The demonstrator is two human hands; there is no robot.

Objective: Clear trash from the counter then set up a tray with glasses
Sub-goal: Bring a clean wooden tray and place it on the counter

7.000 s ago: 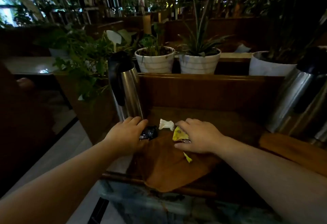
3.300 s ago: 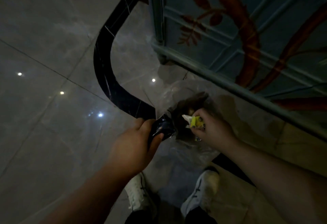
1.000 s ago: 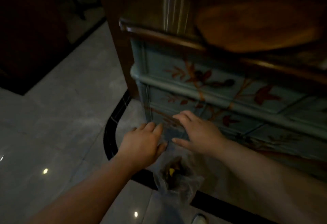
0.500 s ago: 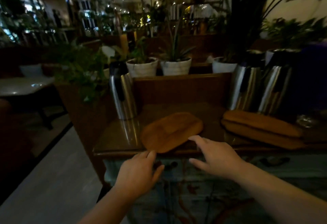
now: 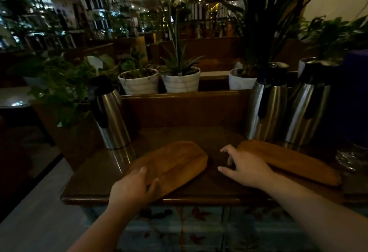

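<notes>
A wooden tray [image 5: 175, 162] lies at an angle on the dark wooden counter [image 5: 93, 178], with no trash on it. My left hand [image 5: 132, 189] hovers at the tray's near left corner, fingers apart, holding nothing. Spread open over the bare counter, my right hand [image 5: 246, 167] lies between this tray and a stack of more wooden trays [image 5: 288, 160] on the right. Something clear and shiny, perhaps glassware [image 5: 351, 157], shows at the far right edge, too dim to make out.
One steel thermos jug [image 5: 109, 112] stands at the counter's back left, two more [image 5: 268, 104] [image 5: 310, 102] at the back right. Potted plants [image 5: 139, 80] [image 5: 181, 78] line the ledge behind. Grey floor lies to the left of the painted cabinet [image 5: 199, 228].
The view rose from the floor and the trash bag to the counter. Both hands, now empty, moved up and forward over the counter, the left to the tray's corner, the right beside it.
</notes>
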